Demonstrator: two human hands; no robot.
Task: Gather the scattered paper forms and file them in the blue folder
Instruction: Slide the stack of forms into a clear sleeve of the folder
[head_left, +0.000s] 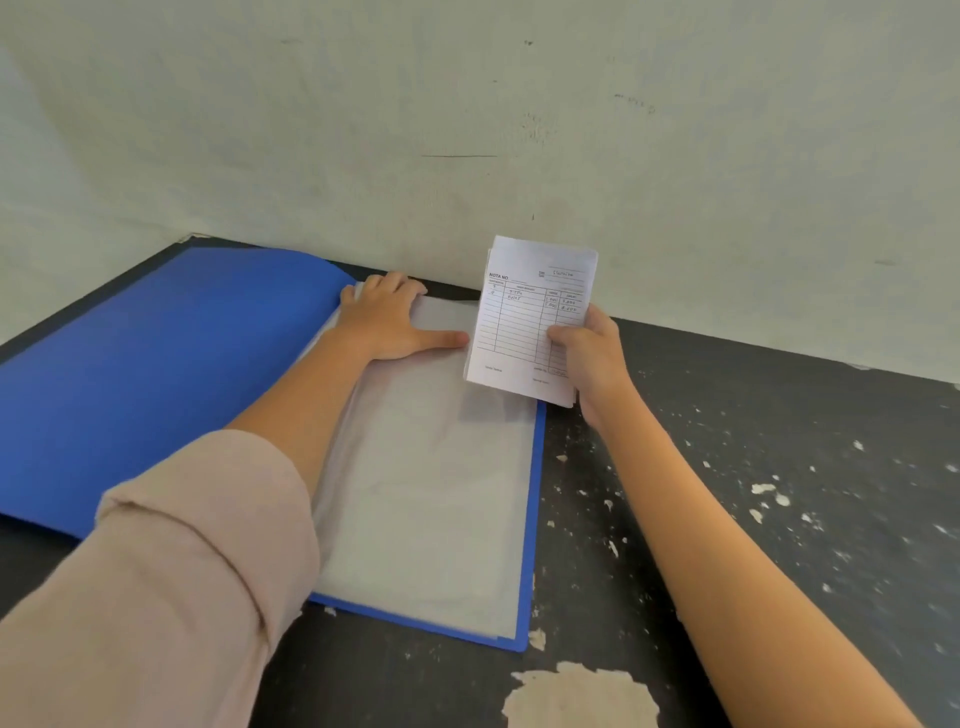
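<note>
The blue folder (156, 374) lay open on the dark bench (753, 467), its cover folded out flat to my left and its stack of clear plastic sleeves (431, 493) facing up on the right half. The far edge of the folder sat close to the pale wall (467, 104) behind the bench.

My left hand (387, 319) rested palm down on the top end of the uppermost sleeve, fingers together near the folder's spine and the thumb stretched out to the right, pressing the sleeve flat. The pink cuff (197, 545) of my sleeve was pushed up along that forearm, which crossed over the folder's spine.

My right hand (592, 358) held the gathered paper forms (530, 317) as one small stack, pinched at their lower right corner with my thumb on the printed face and the other fingers behind. The stack stood nearly upright, tilted a little, above the sleeve's upper right corner and just beside my left thumb, without touching it. The top form showed a ruled table headed "NOTA NO" with a few handwritten entries; the writing was too small for me to read.

The bench's dark coating was chipped in many places, with one large bare patch (576, 696) near the front edge.
</note>
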